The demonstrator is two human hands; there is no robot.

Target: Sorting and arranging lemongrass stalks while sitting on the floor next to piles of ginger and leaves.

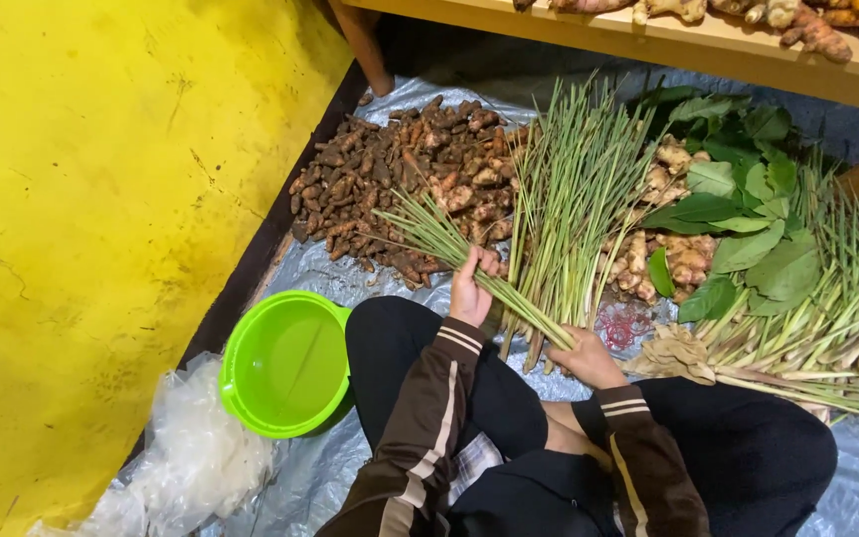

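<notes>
Yellow wall (101, 179) fills the nine o'clock side of the view, and a silvery plastic sheet (847, 467) covers the floor beside it, evidently laid to keep the produce off the ground. Across the top edge, from twelve to two o'clock, a wooden shelf (648, 40) carries more pale and orange roots (807, 25).

On the sheet the goods lie sorted in heaps by kind: a broad pile of small brown rhizomes (390, 169) at eleven o'clock, a sheaf of lemongrass (574, 199) fanned toward twelve, a spread of large green leaves (738, 209) at two o'clock over knobbly pale ginger-like roots (683, 259), and a second lemongrass heap (827, 318) at three o'clock, its butts pointing toward the seated person.

A lime-green plastic bucket (285, 363) stands at seven o'clock just beside the person's dark-trousered knee (400, 338), within easy reach, with crumpled clear plastic bags (191, 457) next to it at eight o'clock.

Near the centre, the person in a brown striped jacket holds a small bundle of lemongrass stalks (509, 293) slantwise between both hands. The left hand (471, 288) is closed around the stalks partway up, fingers wrapped tight so the leafy tips splay toward ten o'clock. The right hand (584, 356) grips the thick root ends at five o'clock, fingers curled under them, seemingly keeping the butts level. A small red mesh patch (623, 323) lies just beside that hand.
</notes>
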